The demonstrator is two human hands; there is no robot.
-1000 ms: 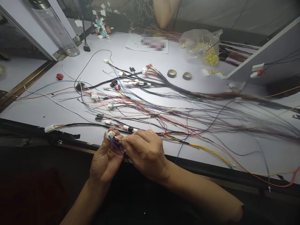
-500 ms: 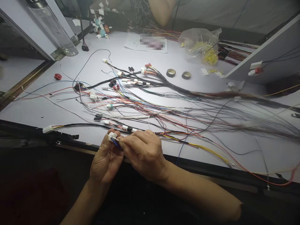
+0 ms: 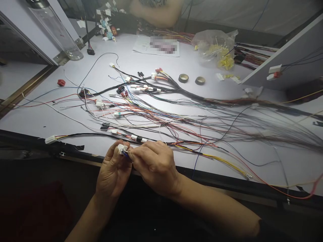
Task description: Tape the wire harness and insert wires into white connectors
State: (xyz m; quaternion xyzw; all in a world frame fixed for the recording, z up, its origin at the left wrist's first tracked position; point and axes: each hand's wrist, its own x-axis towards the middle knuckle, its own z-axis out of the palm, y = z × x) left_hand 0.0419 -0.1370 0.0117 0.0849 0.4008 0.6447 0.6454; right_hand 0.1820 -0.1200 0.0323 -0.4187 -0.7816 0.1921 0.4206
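Between the thumb and fingers of my left hand [image 3: 112, 171] is a small white connector [image 3: 122, 148], held just over the table's front edge. My right hand [image 3: 156, 164] pinches a blue wire [image 3: 127, 154] close against the connector's near side. The wire's tip is too small to make out, so I cannot tell how deep it sits. Just beyond my hands lies a black-sleeved cable [image 3: 85, 134] that ends in a white connector [image 3: 51, 139] at the left. A bundle of yellow wires [image 3: 227, 164] with bare metal terminals lies to the right.
Loose wires [image 3: 151, 116] and a taped harness [image 3: 191, 96] spread over the table. Two tape rolls [image 3: 183, 78] sit behind them, near a bag of yellow parts [image 3: 214, 48]. A clear tube [image 3: 60, 33] leans at the left. Across the table shows another person's arm [image 3: 158, 13].
The connector has turned slightly in my left fingers, and less blue wire shows beside it. Across the table, the other person's arm has shifted left and lies more level.
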